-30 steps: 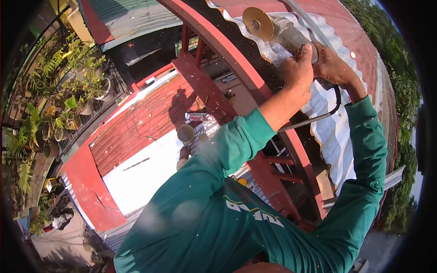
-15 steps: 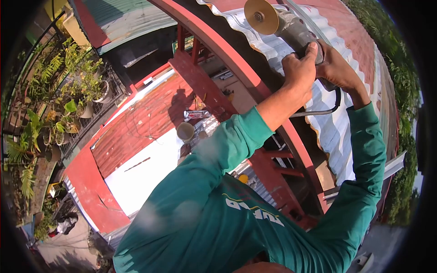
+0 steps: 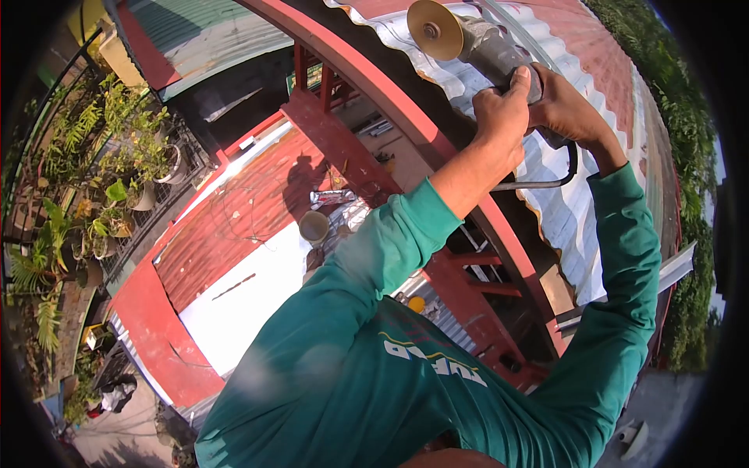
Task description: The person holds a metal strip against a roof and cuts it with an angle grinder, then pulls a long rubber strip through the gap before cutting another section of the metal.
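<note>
Both my hands grip an angle grinder (image 3: 499,56) with a tan disc (image 3: 434,30), up at the top of the view. My left hand (image 3: 502,121) wraps its rear body from the near side, thumb lying along the casing. On the far side, my right hand (image 3: 576,113) closes round the same rear end. A dark power cord (image 3: 573,165) loops down from the tool and passes behind my left forearm. Beneath the grinder lies a wavy corrugated metal sheet (image 3: 566,234) with a rusty, uneven edge; the disc overlaps that edge in this view.
A red steel beam (image 3: 425,140) curves across beside the sheet, with a dark gap between them. Lower down is a red and white roof (image 3: 234,234) holding a bucket (image 3: 314,227) and loose items. Potted plants (image 3: 140,195) stand at left, and a metal channel (image 3: 675,267) juts out at right.
The grinder and both hands have shifted slightly left in the view, and the surroundings have shifted a little too. Both hands keep their grip.
</note>
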A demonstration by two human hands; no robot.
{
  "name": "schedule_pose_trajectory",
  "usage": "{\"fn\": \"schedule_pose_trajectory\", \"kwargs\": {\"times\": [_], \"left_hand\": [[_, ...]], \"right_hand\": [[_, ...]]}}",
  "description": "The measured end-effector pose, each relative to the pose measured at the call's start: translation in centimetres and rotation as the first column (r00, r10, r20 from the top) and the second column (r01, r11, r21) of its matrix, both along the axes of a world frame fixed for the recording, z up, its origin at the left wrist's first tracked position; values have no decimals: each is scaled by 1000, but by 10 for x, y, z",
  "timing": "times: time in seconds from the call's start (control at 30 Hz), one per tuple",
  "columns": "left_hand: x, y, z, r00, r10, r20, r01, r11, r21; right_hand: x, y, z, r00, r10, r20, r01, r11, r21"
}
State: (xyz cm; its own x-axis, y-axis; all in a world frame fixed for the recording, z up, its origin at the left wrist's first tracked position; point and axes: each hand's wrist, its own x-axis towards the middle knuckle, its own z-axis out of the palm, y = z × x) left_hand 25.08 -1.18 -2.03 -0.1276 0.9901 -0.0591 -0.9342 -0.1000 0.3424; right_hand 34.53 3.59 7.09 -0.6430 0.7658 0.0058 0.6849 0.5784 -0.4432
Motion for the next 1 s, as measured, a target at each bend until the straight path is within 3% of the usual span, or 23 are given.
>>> {"fn": "schedule_pose_trajectory", "kwargs": {"times": [0.6,0.8,1.0], "left_hand": [[-3,-2,2,1000,-2,0,2,1000,-5],[-7,-6,3,998,-36,-44,35,999,-32],[-7,-2,0,991,-108,-79,106,994,-30]], "right_hand": [[-2,4,0,996,23,84,-30,996,84],[-1,7,-1,997,18,72,-19,1000,20],[-1,7,1,990,26,135,-39,995,96]]}}
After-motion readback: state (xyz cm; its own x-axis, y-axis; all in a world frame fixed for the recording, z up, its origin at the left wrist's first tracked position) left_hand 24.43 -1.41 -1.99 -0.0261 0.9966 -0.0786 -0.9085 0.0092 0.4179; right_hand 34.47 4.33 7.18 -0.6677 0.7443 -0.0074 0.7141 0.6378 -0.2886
